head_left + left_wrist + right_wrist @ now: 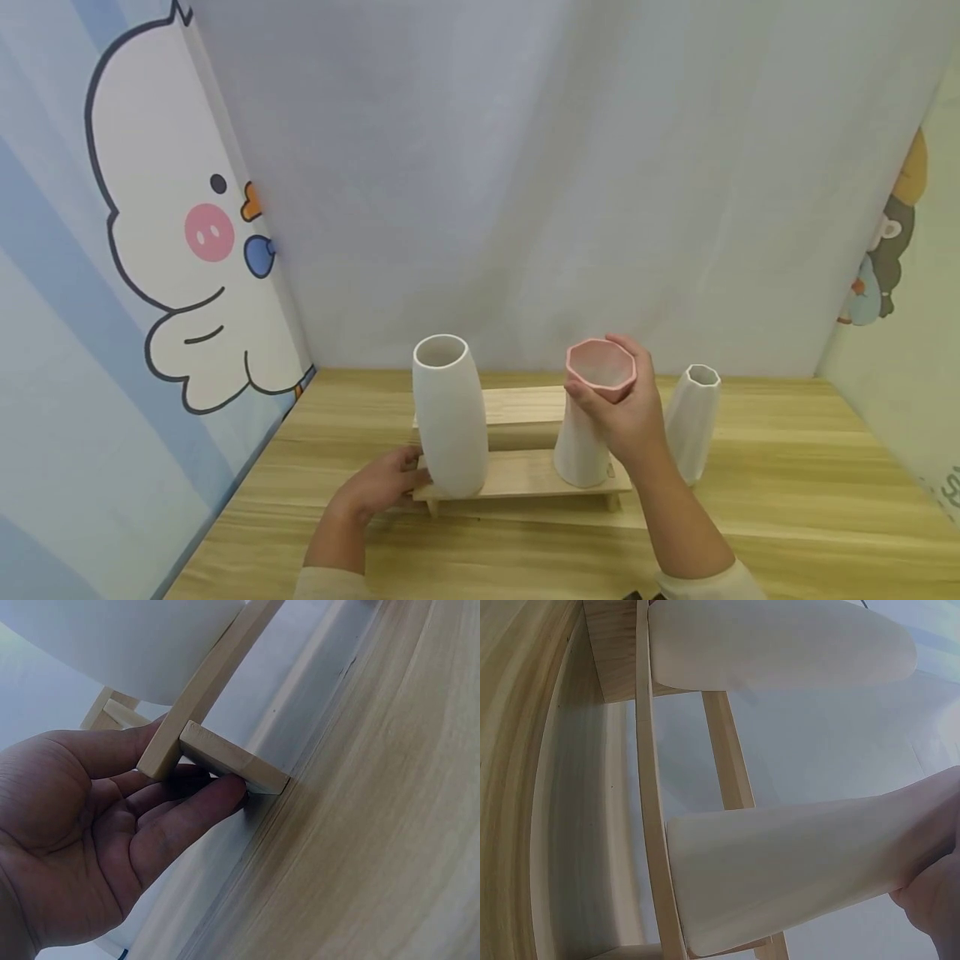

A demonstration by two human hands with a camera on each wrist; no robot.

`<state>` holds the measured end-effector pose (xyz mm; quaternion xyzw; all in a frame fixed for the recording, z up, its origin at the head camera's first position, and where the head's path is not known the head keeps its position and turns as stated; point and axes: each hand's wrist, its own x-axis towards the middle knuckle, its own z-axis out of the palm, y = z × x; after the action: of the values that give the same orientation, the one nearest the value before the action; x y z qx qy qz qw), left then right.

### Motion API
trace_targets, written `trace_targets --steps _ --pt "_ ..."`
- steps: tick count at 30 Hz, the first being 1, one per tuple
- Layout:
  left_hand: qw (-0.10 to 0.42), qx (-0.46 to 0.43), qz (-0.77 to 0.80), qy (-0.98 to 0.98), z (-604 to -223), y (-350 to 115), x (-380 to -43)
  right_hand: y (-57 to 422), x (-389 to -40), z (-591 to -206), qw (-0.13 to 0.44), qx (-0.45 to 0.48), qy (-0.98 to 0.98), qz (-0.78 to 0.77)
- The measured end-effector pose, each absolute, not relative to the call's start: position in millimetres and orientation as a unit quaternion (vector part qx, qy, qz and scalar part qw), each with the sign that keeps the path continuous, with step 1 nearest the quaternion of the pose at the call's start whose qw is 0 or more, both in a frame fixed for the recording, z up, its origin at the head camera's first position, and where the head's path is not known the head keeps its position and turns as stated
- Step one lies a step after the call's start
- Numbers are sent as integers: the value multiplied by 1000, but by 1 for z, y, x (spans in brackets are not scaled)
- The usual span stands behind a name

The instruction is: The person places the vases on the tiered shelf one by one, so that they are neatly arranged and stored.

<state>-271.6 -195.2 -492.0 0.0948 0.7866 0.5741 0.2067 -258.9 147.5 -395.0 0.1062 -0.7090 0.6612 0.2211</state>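
Observation:
A two-tier wooden stand [521, 473] stands on the table with two vases on its lower front shelf. At its left end my left hand [384, 482] holds the shelf edge; in the left wrist view, its curled fingers [195, 817] reach under the shelf beside a short leg [232, 759]. Close by that hand rises a tall white vase [452, 417]. My right hand [628, 408] grips the upper part of a faceted vase [581, 450], pink at the rim and white below. Its base meets the shelf's right end, as the right wrist view also shows.
Just right of the stand, a narrower white vase [693, 425] stands on the wooden table [795, 492]. A pale curtain [525, 183] hangs behind the table, with cartoon-printed cloth [172, 167] along the left side. A small dark object [643, 596] shows at the bottom edge.

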Motion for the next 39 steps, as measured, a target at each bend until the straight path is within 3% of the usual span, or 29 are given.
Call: trace_targets --steps 39 --pt "217 101 589 772 -496 -197 -276 154 -269 -393 172 112 -726 657"
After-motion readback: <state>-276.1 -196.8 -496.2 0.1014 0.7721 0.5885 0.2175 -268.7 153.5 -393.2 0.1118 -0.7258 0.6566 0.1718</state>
